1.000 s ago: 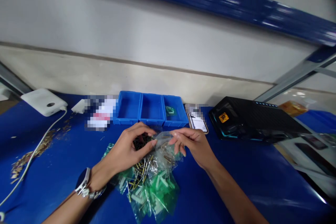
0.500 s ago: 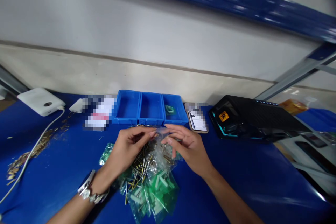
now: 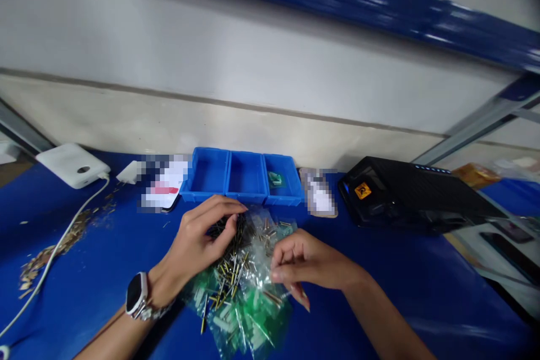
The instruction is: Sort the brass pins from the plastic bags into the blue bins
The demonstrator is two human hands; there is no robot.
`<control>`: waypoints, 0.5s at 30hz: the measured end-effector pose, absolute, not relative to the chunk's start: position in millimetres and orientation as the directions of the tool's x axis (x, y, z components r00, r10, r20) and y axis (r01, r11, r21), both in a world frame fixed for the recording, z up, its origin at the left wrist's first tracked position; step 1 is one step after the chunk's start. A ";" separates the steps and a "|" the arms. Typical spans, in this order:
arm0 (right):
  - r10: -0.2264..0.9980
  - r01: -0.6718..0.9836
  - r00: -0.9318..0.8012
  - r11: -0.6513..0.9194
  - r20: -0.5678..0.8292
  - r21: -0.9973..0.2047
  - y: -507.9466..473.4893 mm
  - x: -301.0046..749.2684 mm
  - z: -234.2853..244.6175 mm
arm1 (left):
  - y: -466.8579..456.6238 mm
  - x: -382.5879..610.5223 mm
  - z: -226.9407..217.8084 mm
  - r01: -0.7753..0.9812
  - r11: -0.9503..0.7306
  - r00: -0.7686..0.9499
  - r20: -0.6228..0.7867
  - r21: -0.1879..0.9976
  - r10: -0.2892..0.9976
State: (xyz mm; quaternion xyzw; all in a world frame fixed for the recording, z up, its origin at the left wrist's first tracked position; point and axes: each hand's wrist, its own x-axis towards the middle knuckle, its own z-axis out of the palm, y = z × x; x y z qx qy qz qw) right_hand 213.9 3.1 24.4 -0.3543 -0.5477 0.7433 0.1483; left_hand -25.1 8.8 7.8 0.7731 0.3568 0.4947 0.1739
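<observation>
As left hand (image 3: 206, 234) curls over loose metal pins (image 3: 232, 274), fingertips near edge of clear bag (image 3: 258, 256), right hand (image 3: 306, 264) sits at bag's side, thumb and fingers drawn close together; whether left or right hand grips it, cannot tell. Clear bag lies beside loose metal pins, beyond green bags (image 3: 268, 320), in front of 3 blue bins (image 3: 246, 199) on blue table (image 3: 400, 287).

Pins (image 3: 230, 277) and bags (image 3: 262, 315) before three bins (image 3: 245, 175)

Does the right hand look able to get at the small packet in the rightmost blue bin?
Likely yes: the right hand is just this side of the blue bin, whose top is open, and nothing visible covers the packet.
</observation>
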 end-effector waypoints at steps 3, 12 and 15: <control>0.791 -0.080 -0.542 -0.383 -0.282 -0.920 8.5 205.6 24.0 | 9.6 -25.6 7.2 0.417 -0.659 0.195 0.647 0.625 0.737; 0.928 0.584 -0.350 0.320 0.125 -0.746 7.3 207.0 10.0 | 11.2 -28.2 5.2 0.470 -0.631 0.206 0.619 0.617 0.758; 0.856 0.696 -0.461 0.512 0.233 -0.504 7.5 208.3 11.6 | 11.7 -27.8 3.8 0.440 -0.651 0.287 0.590 0.619 0.755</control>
